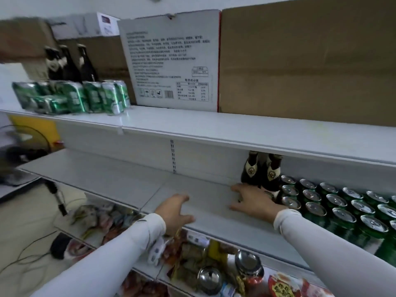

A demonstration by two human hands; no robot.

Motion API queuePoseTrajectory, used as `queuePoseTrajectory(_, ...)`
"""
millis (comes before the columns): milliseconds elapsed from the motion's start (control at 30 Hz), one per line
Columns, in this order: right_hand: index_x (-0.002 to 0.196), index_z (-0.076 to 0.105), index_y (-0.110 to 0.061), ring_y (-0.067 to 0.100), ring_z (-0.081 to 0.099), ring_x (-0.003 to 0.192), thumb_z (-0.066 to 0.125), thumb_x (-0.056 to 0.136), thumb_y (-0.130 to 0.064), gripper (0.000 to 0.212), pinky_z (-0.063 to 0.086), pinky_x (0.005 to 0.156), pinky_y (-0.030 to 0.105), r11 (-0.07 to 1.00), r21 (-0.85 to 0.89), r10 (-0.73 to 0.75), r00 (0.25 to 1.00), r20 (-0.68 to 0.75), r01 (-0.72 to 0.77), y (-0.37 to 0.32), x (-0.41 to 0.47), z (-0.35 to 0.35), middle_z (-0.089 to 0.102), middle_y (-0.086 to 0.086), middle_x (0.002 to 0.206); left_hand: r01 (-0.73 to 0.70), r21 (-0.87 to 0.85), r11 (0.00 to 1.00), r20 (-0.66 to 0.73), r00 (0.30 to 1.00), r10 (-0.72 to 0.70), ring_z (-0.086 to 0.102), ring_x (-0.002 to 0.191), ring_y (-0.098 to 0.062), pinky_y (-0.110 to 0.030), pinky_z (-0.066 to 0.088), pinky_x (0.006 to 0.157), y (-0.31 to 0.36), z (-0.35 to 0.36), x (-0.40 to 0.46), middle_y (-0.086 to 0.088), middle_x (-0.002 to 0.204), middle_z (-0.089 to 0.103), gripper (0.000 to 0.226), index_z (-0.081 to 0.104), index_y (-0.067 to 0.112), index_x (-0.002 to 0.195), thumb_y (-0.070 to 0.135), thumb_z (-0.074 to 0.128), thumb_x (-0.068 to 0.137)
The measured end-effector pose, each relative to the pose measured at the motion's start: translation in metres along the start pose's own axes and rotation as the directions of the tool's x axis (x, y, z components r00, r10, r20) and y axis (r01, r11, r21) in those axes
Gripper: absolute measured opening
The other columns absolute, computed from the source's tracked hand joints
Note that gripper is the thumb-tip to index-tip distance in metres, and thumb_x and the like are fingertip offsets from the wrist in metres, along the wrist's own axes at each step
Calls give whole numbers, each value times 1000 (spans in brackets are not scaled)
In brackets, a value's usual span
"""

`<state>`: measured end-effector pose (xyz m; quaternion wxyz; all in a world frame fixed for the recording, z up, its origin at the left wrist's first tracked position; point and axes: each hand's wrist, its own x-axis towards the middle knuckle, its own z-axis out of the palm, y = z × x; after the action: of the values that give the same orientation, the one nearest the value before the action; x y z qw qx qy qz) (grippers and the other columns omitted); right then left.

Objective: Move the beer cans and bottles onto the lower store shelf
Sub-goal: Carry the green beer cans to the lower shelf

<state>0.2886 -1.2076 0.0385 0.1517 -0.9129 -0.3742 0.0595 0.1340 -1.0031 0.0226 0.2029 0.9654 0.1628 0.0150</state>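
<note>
I see 2 dark beer bottles (260,175) standing upright at the back of the lower shelf (120,179), right of its middle, necks hidden behind the front lip of the upper shelf (214,125). Just right of them sit the green beer cans (334,202), upright in rows running to the shelf's right end, silver tops toward me. My right hand (254,199) lies in front of the bottles w/ fingers spread and curled loosely; fingertips are near the left bottle's base, but I can't tell if they touch it or grip anything (something small and dark shows under the palm, too blurred to name). My left hand (175,213) is at the lower shelf's front edge, about mid-length, fingers slightly apart and bent, holding nothing that I can see. Both arms wear white sleeves.

More stock waits on the upper shelf's left end: 3 dark bottles (68,63) upright at the back, w/ a cluster of green cans (70,97) in front of them, some upright, some on their sides, all motion-blurred. Right of those, a white printed carton (171,61) leans against the back, touching a big brown cardboard box (306,58) that fills the upper shelf's right part.

Below the lower shelf's front edge there's another shelf of mixed snack packs and jars (214,269). At far left, cables trail over the floor (27,224).
</note>
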Motion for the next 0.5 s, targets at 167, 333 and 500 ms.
queuePoseTrajectory(167,144,45,-18,19,46,133,69,84,-53,73,37,110,31,975,8,-223,974,45,223,-110,24,17,49,2,147,135,7,991,-105,985,-133,40,134,-18,-25,32,110,-69,-63,-59,-4,147,41,73,37,14,144,42,68,84)
queuePoseTrajectory(333,144,46,-18,18,48,131,69,83,-53,74,37,110,30,917,-46,-395,918,47,397,-231,56,22,51,2,145,243,61,968,-176,957,-229,39,135,-18,-25,30,109,-156,-133,-114,-3,148,40,72,35,15,145,43,65,85)
queuePoseTrajectory(500,142,48,-18,17,54,125,69,83,-53,71,41,105,29,865,-84,-498,867,-20,495,-359,92,9,57,2,139,296,83,952,-298,919,-260,44,131,-14,-27,36,108,-248,-216,-162,2,145,43,73,37,20,143,49,65,82)
